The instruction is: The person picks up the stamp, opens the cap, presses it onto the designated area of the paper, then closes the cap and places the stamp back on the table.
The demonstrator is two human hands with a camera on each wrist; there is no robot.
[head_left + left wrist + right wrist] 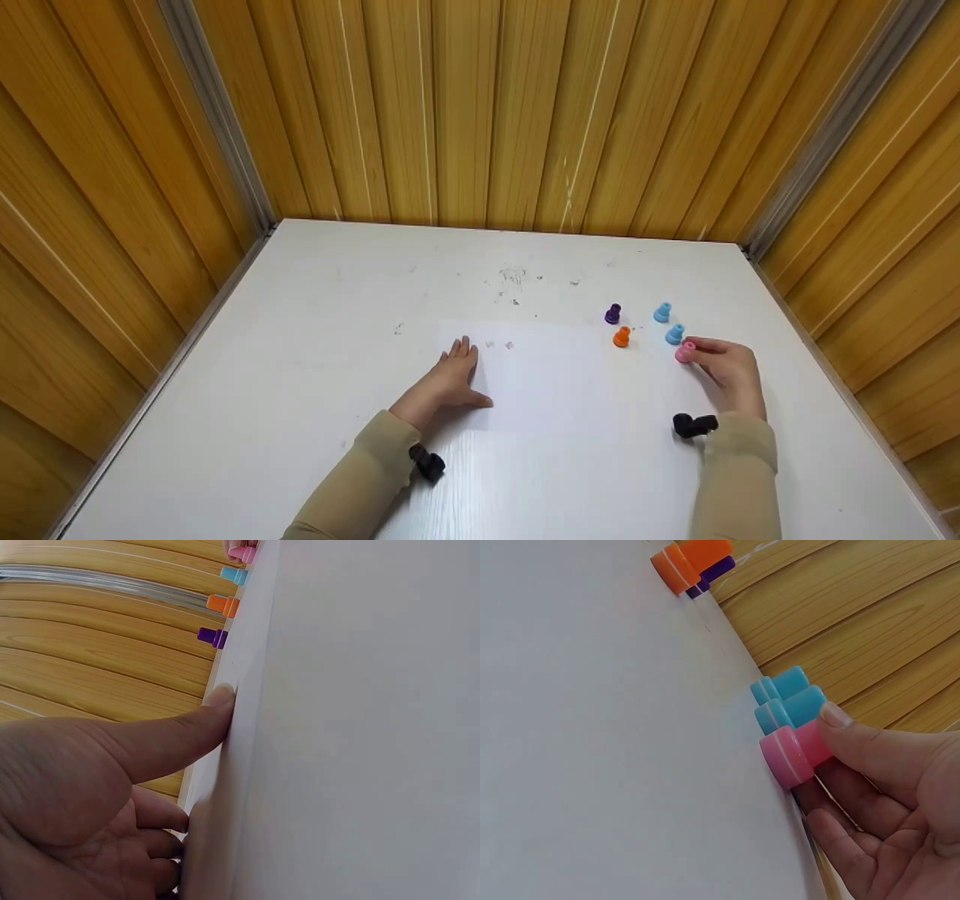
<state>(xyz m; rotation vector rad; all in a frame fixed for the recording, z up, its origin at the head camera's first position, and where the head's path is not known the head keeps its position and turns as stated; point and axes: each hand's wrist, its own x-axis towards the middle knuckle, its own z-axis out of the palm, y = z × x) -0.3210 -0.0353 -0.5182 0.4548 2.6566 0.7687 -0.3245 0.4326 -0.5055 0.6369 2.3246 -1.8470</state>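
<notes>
My right hand (729, 373) pinches a small pink stamp (685, 352) by its handle between thumb and fingers. In the right wrist view this pink stamp (786, 757) is upright, its wide base at the table. Just beyond it stand two light blue stamps (674, 334). An orange stamp (622, 337) and a purple stamp (613, 313) are farther left. A white sheet of paper (547, 382) lies mid-table, with two small faint reddish prints near its upper left. My left hand (454, 379) rests on the sheet's left edge, thumb spread away from the straight fingers.
The white table (315, 390) has dark scuff marks (514, 279) behind the paper. Wood-patterned panels (480, 112) wall in its back and both sides, with grey metal posts at the back corners. A black wrist camera (694, 425) is strapped by each cuff.
</notes>
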